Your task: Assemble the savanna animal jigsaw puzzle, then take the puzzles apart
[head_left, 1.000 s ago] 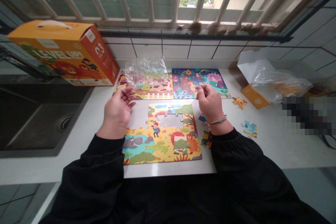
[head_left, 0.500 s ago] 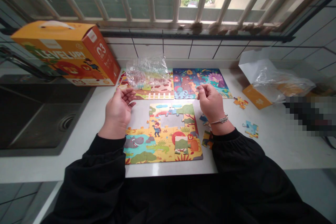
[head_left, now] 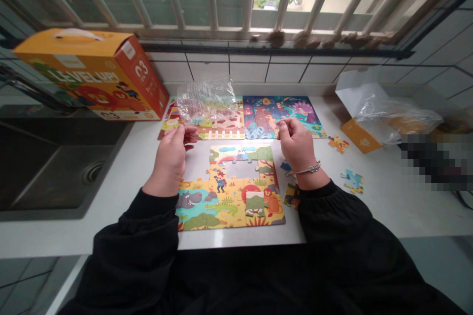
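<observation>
A partly assembled animal jigsaw puzzle (head_left: 236, 206) lies on the counter between my hands, with a gap in its upper middle and upper left. One loose puzzle piece (head_left: 254, 204) rests on top of it near the lion. My left hand (head_left: 172, 157) hovers by the puzzle's upper left, its fingers loosely bent and apart, with nothing visible in them. Over the upper right edge, my right hand (head_left: 296, 145) has thumb and forefinger pinched together; whatever may be between them is hidden. Beside my right wrist lie loose pieces (head_left: 291, 196), partly covered by the arm.
Behind lie a farm puzzle (head_left: 221, 133) under a crumpled clear bag (head_left: 207, 101) and a dark blue puzzle (head_left: 284, 113). An orange box (head_left: 92, 78) stands beside the sink (head_left: 70, 211). To the right are loose pieces (head_left: 353, 180) and an opened orange-and-white box (head_left: 360, 135).
My left hand has shifted slightly right, and its fingers have drawn closer together. My right hand stays in nearly the same place, still pinched.
</observation>
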Tool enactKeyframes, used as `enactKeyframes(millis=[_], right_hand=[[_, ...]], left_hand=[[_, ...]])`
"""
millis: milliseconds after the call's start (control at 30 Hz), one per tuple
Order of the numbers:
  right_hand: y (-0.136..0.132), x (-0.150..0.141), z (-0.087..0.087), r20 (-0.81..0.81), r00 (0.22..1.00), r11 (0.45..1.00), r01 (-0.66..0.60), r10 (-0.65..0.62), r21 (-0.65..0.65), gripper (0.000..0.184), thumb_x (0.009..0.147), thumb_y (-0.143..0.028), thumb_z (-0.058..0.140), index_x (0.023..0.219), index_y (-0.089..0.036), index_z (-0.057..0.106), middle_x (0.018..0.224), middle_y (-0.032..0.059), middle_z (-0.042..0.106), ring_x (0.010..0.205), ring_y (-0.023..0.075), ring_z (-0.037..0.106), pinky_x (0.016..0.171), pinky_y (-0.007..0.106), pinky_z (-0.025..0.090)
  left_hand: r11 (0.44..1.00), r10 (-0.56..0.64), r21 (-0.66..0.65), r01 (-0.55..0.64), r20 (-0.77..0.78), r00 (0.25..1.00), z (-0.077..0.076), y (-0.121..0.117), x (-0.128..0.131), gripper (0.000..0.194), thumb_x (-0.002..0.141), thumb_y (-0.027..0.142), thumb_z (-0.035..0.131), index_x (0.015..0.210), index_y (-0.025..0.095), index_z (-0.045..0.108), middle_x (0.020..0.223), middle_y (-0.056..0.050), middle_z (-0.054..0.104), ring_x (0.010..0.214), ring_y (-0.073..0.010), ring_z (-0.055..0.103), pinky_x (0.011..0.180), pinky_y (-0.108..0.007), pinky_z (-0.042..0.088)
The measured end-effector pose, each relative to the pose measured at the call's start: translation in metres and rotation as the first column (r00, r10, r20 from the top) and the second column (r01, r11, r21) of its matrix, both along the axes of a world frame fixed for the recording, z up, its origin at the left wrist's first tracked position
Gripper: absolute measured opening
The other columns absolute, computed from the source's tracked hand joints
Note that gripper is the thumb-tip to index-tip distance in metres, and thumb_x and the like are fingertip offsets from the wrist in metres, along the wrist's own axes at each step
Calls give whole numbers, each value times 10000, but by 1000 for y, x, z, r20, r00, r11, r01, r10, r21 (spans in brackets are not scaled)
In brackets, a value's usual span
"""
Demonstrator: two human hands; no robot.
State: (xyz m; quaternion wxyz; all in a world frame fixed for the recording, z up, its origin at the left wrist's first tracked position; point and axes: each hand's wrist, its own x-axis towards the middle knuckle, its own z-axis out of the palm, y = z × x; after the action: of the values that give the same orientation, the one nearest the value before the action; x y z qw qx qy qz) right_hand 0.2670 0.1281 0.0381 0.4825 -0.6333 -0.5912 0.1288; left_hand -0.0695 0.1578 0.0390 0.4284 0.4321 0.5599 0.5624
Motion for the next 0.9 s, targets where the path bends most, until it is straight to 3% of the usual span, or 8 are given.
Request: enactKeyframes(millis=[400,500,567,667,733,800,900], right_hand=[[0,0,1,-2,1000,1000,0,1,1,252,1094,-433,557,1031,-258,727,739,17,728,706,226,697,703,379,478],[0,0,0,-6,1000,1000,-4,4,3,253,1095,-434,557,1032,-257,726,738,16,727,704,226,696,706,381,481],[0,0,0,-4,1000,1000,-9,9,0,255,1098,-433,553,1037,-257,726,742,17,727,706,225,696,711,381,484],[0,0,-1,13,1000,1000,-21,21,-2,260,1101,-437,548,1050,-256,728,748,19,728,707,226,697,723,385,491],[0,-1,-1,33,999,1000,-27,27,-2,260,1099,-436,548,1053,-257,731,747,22,733,707,229,696,729,388,495],[-1,-1,-1,49,998,1000,-27,27,-2,260,1096,-436,548,1052,-259,734,744,23,739,704,232,697,728,389,496],[-1,-1,-1,53,998,1000,-24,24,-5,263,1094,-441,550,1052,-261,737,741,23,745,703,236,702,720,389,495]], left_hand=[[999,-48,2,49,-139,989,-4,1,-1,377,1009,552,617,944,210,761,946,-85,764,811,-207,670,699,-303,499],[996,-82,0,84,-249,965,-7,2,-3,356,1001,538,631,956,220,784,976,-91,788,837,-232,682,739,-331,523],[991,-117,6,131,-412,904,-9,1,-4,316,996,505,652,977,230,805,1025,-97,814,905,-264,706,814,-366,546],[976,-147,21,215,-661,736,-8,-2,-4,255,991,431,659,1007,237,823,1097,-114,830,1018,-316,724,942,-430,545],[965,-160,21,261,-744,648,-7,-4,-4,250,988,397,642,1024,233,828,1099,-124,826,1026,-331,723,964,-454,540],[958,-171,15,287,-773,611,-7,-4,-4,257,986,381,630,1044,233,832,1079,-122,822,993,-326,719,953,-454,545],[955,-183,9,296,-769,612,-9,-4,-4,247,976,378,643,1051,241,835,1064,-108,822,948,-309,713,928,-438,553]])
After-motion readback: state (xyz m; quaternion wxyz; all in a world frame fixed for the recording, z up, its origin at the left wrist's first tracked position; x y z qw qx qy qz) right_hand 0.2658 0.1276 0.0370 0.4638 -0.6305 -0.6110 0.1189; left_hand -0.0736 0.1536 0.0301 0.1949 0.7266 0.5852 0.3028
